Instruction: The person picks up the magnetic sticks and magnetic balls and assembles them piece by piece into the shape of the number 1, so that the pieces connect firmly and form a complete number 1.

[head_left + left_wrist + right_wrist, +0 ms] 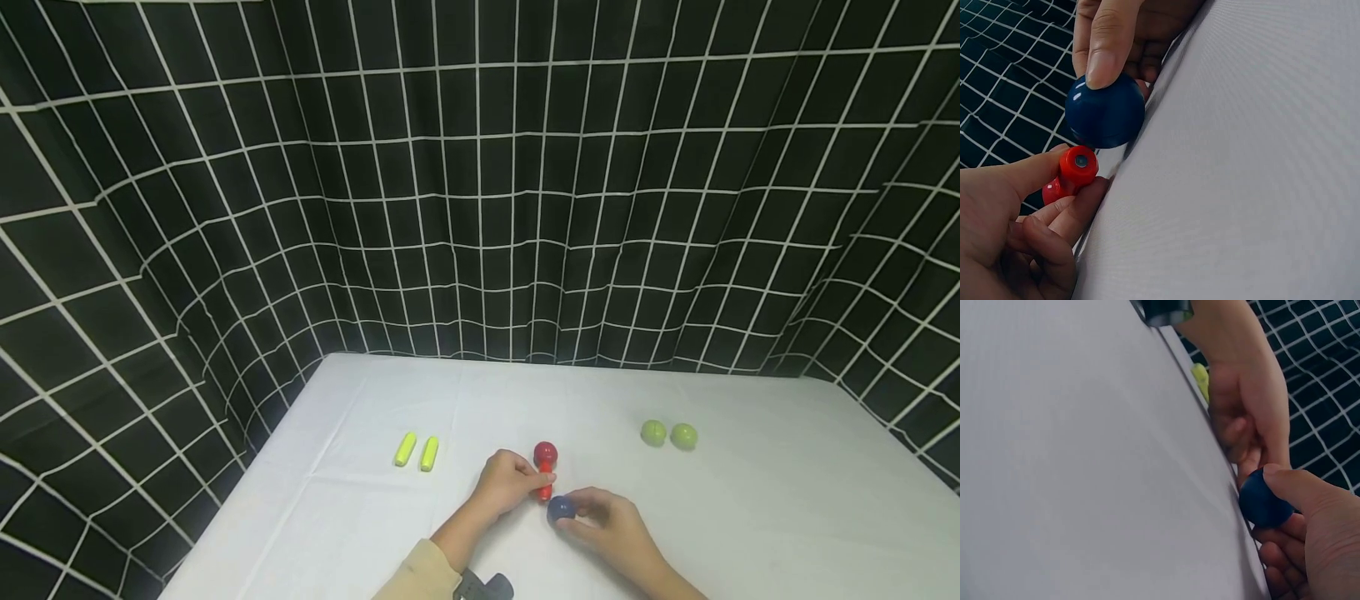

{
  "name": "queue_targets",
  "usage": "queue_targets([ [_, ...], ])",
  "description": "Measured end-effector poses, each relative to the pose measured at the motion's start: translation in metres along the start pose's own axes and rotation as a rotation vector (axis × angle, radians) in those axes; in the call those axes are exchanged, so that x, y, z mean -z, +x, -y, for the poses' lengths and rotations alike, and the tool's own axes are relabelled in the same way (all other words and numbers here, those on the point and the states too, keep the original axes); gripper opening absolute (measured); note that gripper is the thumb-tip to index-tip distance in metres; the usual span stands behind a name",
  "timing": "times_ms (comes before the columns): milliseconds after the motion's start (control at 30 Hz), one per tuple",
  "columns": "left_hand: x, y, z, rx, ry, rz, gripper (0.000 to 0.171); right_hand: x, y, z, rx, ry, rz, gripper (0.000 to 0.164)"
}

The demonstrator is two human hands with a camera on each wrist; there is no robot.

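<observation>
Between thumb and fingers, my left hand (510, 483) pinches a short red rod (545, 485). At the rod's far end is a red ball (545, 453); whether the two are joined I cannot tell. A round metal spot shows on the rod's near end (1082, 161) in the left wrist view. My right hand (611, 529) holds a glossy blue ball (560, 509) between thumb and fingers, close to that near end. In the right wrist view the blue ball (1265, 499) hides the red rod.
Two yellow rods (417, 452) lie side by side on the left of the white-covered table (360, 533). Toward the back right sit two green balls (669, 434), close together. A black curtain with a white grid (495, 167) surrounds the table's back and sides.
</observation>
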State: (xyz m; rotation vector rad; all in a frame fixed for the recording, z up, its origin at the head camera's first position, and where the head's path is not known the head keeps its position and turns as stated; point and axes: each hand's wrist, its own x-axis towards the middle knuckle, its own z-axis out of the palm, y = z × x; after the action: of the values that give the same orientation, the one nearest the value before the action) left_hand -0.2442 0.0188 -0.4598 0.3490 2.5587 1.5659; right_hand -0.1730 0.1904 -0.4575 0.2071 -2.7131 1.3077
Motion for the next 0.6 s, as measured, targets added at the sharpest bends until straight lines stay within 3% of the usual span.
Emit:
queue_targets([
  [300, 0.000, 0.000, 0.001, -0.006, -0.007, 0.003, 0.039, -0.012, 0.000, 0.004, 0.096, -0.001, -0.003, 0.031],
  [600, 0.000, 0.000, -0.001, -0.003, 0.000, 0.004, 0.039, -0.015, 0.001, 0.005, 0.090, -0.040, -0.032, 0.027],
])
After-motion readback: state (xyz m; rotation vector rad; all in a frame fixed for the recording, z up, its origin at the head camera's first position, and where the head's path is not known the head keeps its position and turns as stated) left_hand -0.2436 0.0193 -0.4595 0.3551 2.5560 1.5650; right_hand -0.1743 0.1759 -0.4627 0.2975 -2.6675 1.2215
